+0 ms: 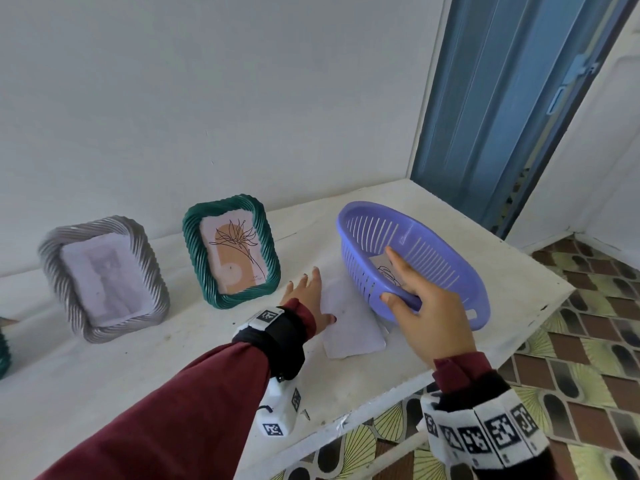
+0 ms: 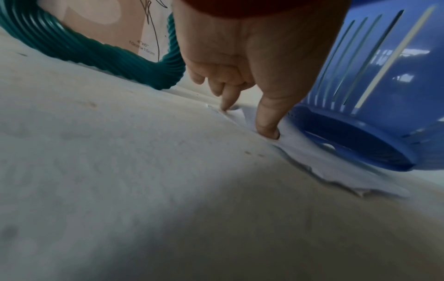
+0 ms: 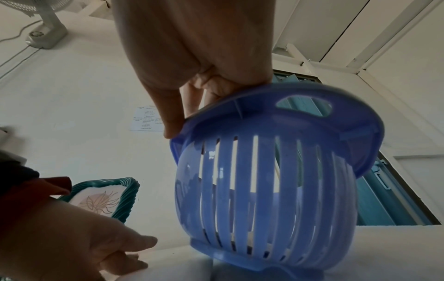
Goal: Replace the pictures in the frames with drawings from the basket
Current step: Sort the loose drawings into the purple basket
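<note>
My right hand (image 1: 412,289) grips the near rim of the purple slotted basket (image 1: 433,233) and holds it tilted, its near side lifted off the table. A drawing (image 1: 384,268) lies inside the basket. My left hand (image 1: 310,292) presses its straight fingers (image 2: 268,123) on white papers (image 1: 349,323) that lie flat on the table and reach partly under the basket (image 2: 374,95). A green twisted frame (image 1: 230,251) with a flower picture stands left of the hand. Further left a grey frame (image 1: 104,278) holds a pale picture. In the right wrist view the thumb lies over the basket rim (image 3: 276,117).
The white table (image 1: 121,375) ends at a front edge (image 1: 398,389) with patterned floor below. A blue door (image 1: 502,98) stands behind the basket, and a white wall backs the frames. Part of another green frame (image 1: 3,351) shows at the far left edge.
</note>
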{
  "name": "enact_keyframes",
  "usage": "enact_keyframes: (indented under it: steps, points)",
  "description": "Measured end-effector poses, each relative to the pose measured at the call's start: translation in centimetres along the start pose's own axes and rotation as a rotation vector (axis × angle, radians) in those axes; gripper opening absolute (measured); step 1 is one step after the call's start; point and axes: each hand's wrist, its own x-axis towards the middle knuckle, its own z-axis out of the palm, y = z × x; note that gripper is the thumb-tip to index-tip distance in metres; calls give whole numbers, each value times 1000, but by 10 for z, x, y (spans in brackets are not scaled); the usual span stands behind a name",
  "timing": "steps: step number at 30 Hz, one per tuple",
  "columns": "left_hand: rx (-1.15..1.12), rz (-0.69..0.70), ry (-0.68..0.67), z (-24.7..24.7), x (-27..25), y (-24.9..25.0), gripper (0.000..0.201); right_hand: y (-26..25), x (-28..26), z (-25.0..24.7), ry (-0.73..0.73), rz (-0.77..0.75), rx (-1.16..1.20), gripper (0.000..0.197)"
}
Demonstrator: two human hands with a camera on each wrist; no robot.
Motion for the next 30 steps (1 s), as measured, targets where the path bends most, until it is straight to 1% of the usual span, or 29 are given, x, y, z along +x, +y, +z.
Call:
enact_keyframes:
  steps: [3,7,10,12,15,19,22,25,27,30]
  points:
    - [-32,-46,-22,0,0,-1,96,1,0,-2,-3,11,20,61]
    - [-45,-54,-9,3,2,-2,94,2,-2,-3,0,20,42,61]
    - [-40,-36,23,4,2,1,92,2,-2,-3,11,10,32,60]
    - [-84,0,48,3,1,3,92,3,-2,-4,13,8,24,60]
    - [-191,38,131,2,2,2,98,4,-1,-4,16,-8,32,60]
    - [-392,-3,250,-1,1,-4,95,4,-2,-3,28,-32,43,57]
    - [-542,-34,313,-2,-5,-16,87,3,-3,3,25,-41,-28,49]
    - [-729,-39,301,-2,-13,-27,76,1,-6,10,29,-79,-106,40]
    - [-806,-41,299,-1,-20,-34,66,0,-7,14,-5,-73,-141,38]
    - [-910,-7,371,-2,-31,-43,57,0,-10,20,-66,-46,-154,37]
